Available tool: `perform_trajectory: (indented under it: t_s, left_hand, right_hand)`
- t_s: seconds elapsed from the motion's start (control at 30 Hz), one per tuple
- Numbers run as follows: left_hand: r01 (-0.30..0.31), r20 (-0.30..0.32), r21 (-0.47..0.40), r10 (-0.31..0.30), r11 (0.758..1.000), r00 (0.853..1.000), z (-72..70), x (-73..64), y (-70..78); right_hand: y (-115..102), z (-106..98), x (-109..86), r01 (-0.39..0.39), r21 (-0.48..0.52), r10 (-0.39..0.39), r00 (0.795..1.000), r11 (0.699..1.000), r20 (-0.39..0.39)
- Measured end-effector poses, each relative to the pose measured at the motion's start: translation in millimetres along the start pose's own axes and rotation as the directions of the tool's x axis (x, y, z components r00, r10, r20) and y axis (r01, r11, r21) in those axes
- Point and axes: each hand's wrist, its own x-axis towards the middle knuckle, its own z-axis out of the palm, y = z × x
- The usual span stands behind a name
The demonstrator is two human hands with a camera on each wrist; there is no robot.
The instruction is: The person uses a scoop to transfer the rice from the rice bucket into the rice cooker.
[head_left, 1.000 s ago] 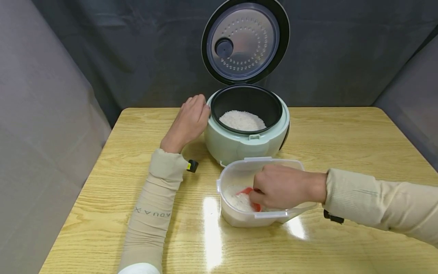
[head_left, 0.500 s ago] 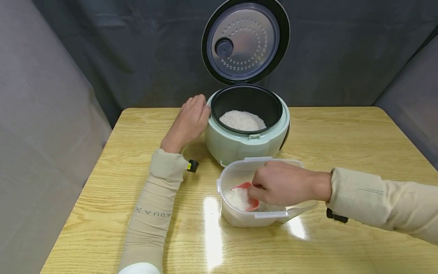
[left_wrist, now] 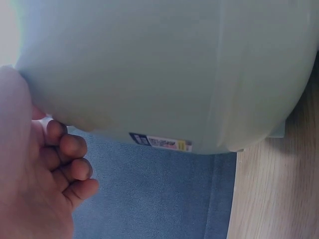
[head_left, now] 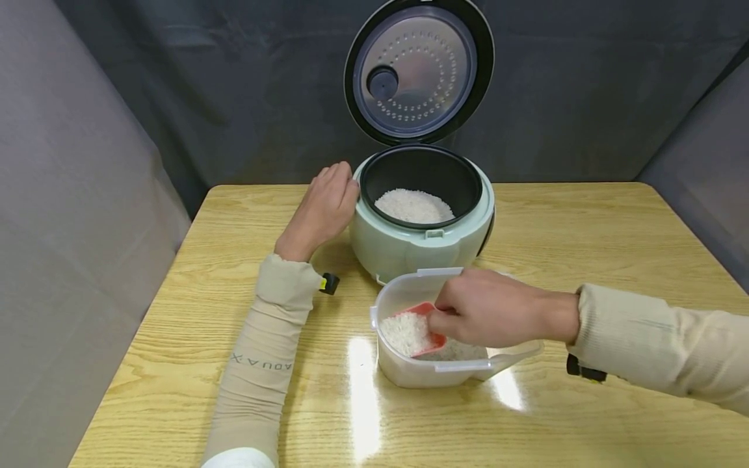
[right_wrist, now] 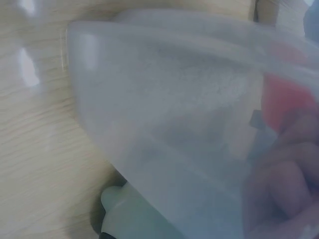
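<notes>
My left hand (head_left: 324,207) grips the upper left side of a pale green rice cooker (head_left: 398,250). In the left wrist view, its fingers (left_wrist: 74,145) are curled close by the cooker's wall. The cooker's lid (head_left: 421,78) stands up, and white rice (head_left: 414,206) lies in its black inner pot (head_left: 421,156). Inside a translucent plastic bin (head_left: 404,286), my right hand (head_left: 488,309) holds a red scoop (head_left: 437,341) heaped with rice. The scoop's handle is hidden by the hand. Through the bin's cloudy wall, the right wrist view shows the red scoop and curled fingers.
More rice (head_left: 459,351) lies at the bottom of the bin. The bin stands on the wooden table (head_left: 585,247), right in front of the cooker. Grey cloth (head_left: 246,97) hangs behind the table and on both sides.
My right hand has drawn the scoop up and slightly right through the rice, and the scoop has filled. The left hand and cooker have stayed in place.
</notes>
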Motion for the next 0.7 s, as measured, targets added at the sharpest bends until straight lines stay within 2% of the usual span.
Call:
perform_trajectory:
  t_s: [0.7]
  left_hand:
    - [0.001,0.002,-0.006,-0.001,1.0,1.0,-0.2,-0.3,0.0]
  right_hand:
    - [1.9,-7.1,-6.7,-0.041,0.017,0.041,0.999,0.999,-0.024]
